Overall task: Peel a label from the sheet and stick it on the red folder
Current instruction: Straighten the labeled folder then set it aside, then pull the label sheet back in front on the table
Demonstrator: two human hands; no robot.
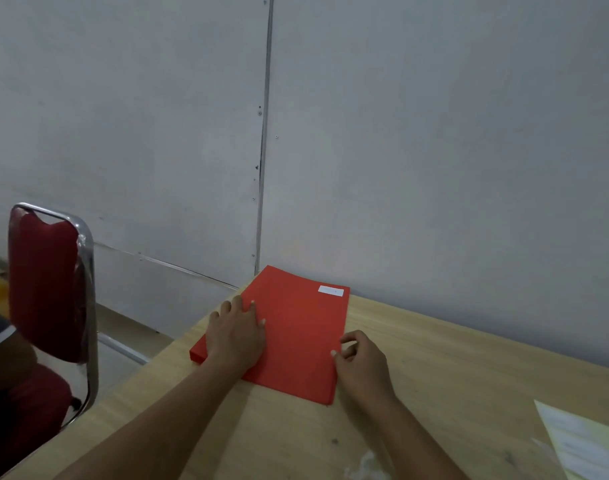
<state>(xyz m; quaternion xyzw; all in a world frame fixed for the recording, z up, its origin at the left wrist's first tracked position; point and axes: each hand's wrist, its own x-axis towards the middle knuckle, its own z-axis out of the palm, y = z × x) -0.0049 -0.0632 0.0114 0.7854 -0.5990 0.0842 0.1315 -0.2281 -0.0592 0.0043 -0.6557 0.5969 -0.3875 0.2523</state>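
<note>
A red folder (292, 334) lies flat on a light wooden table (452, 393), a little below the middle of the frame, with its far corner close to the grey wall (434, 133). A small white label (331, 291) is stuck on the folder near its far right corner. The left hand (237, 336) rests palm down on the left part of the folder, with its fingers spread out flat and nothing held in it. The right hand (360, 362) sits at the right edge of the folder, near the front corner. Its fingers are curled in and the thumb and fingertips touch the folder's edge; it is hard to tell if it is pinching the edge or only touching it. Both bare arms reach in from the bottom of the frame. At the lower right corner of the frame a pale sheet (587, 445) lies on the table, well apart from the folder. It is blurry, so what is on it cannot be made out. At the left side of the frame stands a chair (50, 292) with a dark red back and a shiny metal frame, beside the table.
</note>
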